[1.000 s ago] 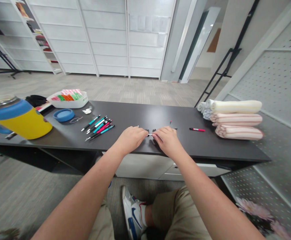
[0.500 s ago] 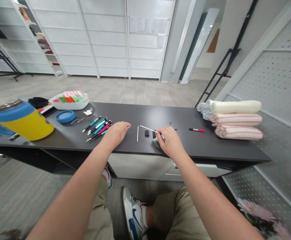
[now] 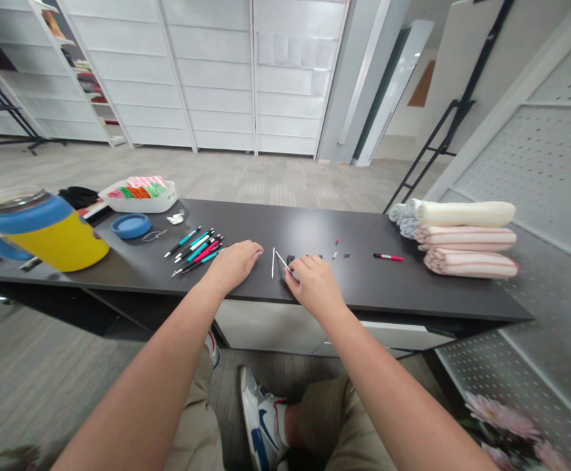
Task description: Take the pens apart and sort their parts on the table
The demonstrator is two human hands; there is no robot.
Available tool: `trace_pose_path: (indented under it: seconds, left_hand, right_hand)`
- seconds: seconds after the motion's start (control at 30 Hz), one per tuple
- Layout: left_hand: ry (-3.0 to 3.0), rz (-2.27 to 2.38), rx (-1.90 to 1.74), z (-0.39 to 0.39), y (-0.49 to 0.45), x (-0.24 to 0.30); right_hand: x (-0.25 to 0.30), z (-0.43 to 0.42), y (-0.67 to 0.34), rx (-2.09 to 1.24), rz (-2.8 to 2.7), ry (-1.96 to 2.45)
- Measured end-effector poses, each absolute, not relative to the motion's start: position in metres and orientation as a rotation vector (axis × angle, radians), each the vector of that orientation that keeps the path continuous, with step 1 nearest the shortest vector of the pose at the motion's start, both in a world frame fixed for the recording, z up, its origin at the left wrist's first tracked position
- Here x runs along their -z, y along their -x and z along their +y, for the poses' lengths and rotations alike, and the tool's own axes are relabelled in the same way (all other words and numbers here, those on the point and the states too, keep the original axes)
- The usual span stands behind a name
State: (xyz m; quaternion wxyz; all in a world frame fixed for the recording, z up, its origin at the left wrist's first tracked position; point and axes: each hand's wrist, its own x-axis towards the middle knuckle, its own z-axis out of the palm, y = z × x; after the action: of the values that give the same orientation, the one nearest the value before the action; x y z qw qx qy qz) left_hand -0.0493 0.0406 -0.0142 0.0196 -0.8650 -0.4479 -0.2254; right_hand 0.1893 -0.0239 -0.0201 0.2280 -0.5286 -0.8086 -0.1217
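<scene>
My right hand [image 3: 312,281] is closed in a pinch on a thin white stick [image 3: 281,260] that looks like a pen refill. The stick slants up and left from my fingertips. Just left of it, a second thin white stick [image 3: 273,263] lies on the dark desk. Small black pieces [image 3: 290,259] are partly hidden behind my right hand. My left hand [image 3: 236,265] rests at the desk, fingers loosely extended, with nothing visible in it. Beside it lies a pile of teal, black, white and red pens [image 3: 197,248].
A red pen piece [image 3: 388,257] and a few tiny parts [image 3: 346,255] lie to the right. Rolled towels [image 3: 466,234] are stacked at the right end. At left stand a yellow-blue mug [image 3: 52,232], a blue lid [image 3: 131,226] and a white basket [image 3: 167,198] of colourful packets.
My right hand has moved left with the thin white stick, which now slants more steeply and nearly meets the lying one at the top. A tiny part right of the hand is uncovered.
</scene>
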Motion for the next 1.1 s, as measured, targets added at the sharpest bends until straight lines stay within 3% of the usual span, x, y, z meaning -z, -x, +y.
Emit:
trace_pose_path:
  seconds: [0.47,1.1]
  left_hand:
    - [2.707,-1.357,0.662,0.0393,0.0498,0.0139]
    - [2.759,-1.306,0.570,0.0356,0.0403,0.0151]
  right_hand:
    - [0.0187,-0.0175,-0.1874,-0.009,-2.274,1.410]
    - [0.0125,-0.0218,-0.1816,-0.001,-2.374,1.422]
